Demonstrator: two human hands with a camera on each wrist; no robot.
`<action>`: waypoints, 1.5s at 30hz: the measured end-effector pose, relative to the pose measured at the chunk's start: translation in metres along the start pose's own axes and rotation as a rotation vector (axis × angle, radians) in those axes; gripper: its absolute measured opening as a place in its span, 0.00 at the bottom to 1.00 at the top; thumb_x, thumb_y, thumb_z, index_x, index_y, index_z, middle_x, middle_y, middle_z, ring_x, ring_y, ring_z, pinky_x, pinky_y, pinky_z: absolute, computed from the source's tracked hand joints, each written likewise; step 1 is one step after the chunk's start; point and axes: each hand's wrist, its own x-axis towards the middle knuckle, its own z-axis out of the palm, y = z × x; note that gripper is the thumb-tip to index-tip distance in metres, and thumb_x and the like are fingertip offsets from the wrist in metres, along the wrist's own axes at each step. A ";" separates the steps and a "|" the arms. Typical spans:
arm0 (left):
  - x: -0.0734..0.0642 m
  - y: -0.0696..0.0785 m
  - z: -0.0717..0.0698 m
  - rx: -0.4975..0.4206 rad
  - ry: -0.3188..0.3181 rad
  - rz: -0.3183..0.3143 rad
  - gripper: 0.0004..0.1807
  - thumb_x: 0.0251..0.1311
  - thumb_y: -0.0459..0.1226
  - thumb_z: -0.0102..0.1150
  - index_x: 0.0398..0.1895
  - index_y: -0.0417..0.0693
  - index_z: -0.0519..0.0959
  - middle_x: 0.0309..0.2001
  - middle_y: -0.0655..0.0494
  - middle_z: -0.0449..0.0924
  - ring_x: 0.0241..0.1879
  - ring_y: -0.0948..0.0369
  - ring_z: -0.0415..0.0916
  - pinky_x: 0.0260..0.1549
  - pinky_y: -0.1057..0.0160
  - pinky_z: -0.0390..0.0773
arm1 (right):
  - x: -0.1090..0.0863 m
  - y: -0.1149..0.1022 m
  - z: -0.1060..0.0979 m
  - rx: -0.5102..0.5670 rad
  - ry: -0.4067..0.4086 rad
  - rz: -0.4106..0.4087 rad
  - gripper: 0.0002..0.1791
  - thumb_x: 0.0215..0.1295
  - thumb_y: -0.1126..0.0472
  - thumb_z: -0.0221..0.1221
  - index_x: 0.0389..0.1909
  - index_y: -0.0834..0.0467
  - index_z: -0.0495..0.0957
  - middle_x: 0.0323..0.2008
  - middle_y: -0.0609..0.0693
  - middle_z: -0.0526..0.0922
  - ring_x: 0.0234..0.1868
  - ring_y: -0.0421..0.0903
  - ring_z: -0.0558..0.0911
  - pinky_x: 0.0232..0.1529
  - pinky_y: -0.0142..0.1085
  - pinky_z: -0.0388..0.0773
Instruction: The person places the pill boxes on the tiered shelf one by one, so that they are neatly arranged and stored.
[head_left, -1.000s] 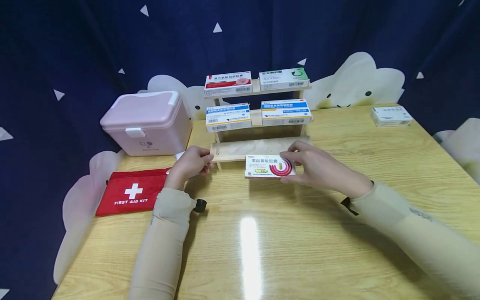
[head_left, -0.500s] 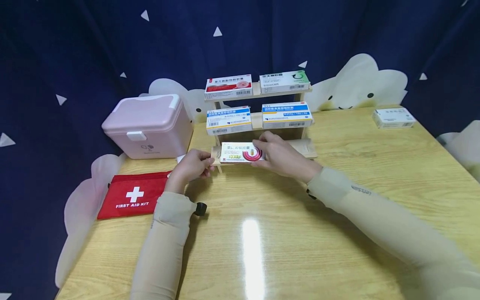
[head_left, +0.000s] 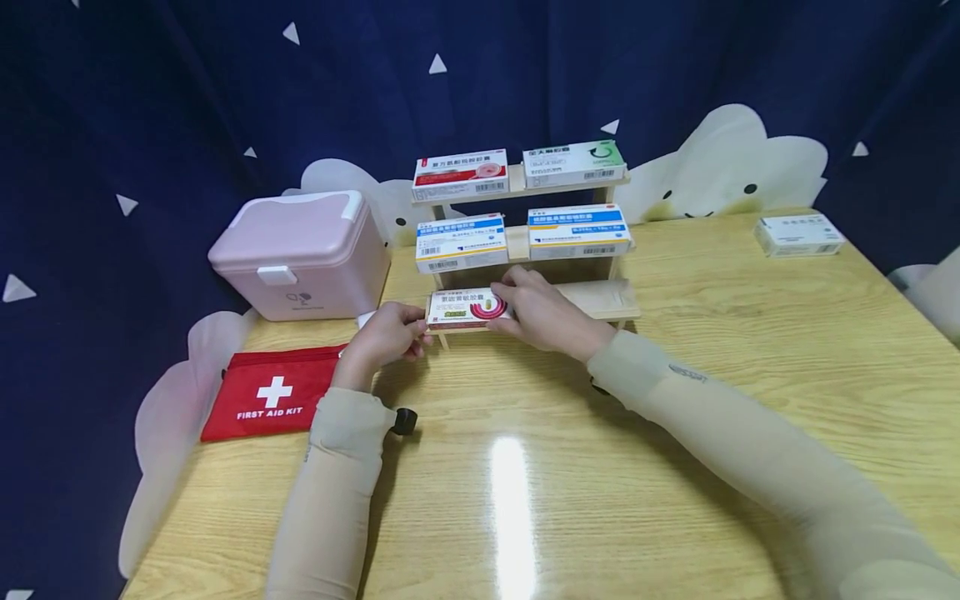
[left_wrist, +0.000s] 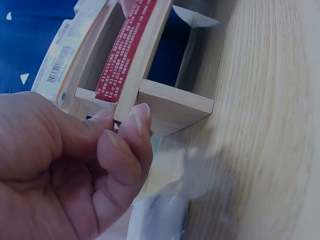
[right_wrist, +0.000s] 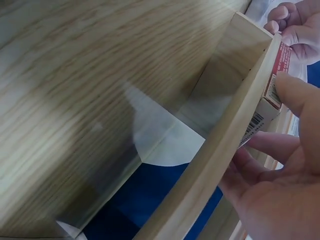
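Observation:
A white medicine box (head_left: 457, 310) with a pink-red swirl lies at the left end of the lowest tier of a three-tier wooden display rack (head_left: 600, 297). My right hand (head_left: 546, 315) holds the box by its right end, thumb at the front edge and fingers behind. In the left wrist view the box's red printed side (left_wrist: 124, 55) runs along the tier's front lip. My left hand (head_left: 386, 335) pinches the left corner of that same tier, fingertips right beside the box. The right wrist view shows my right thumb and fingers around the box's barcoded end (right_wrist: 267, 107).
Two blue-and-white boxes (head_left: 577, 231) fill the middle tier; a red-and-white box (head_left: 461, 175) and a green-and-white box (head_left: 573, 163) stand on top. Left are a pink case (head_left: 300, 254) and a red first aid pouch (head_left: 273, 392). Another white box (head_left: 798, 234) lies far right.
My right hand has carried the medicine box from in front of the rack up and left onto the lowest tier's left end. My left hand has kept its grip on the corner.

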 end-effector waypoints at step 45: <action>-0.005 0.000 0.002 0.058 -0.039 0.043 0.17 0.77 0.31 0.41 0.61 0.28 0.69 0.40 0.39 0.78 0.29 0.59 0.76 0.32 0.64 0.79 | -0.159 0.047 -0.131 -0.099 0.174 0.049 0.17 0.65 0.57 0.66 0.52 0.59 0.83 0.47 0.56 0.83 0.42 0.52 0.83 0.42 0.49 0.79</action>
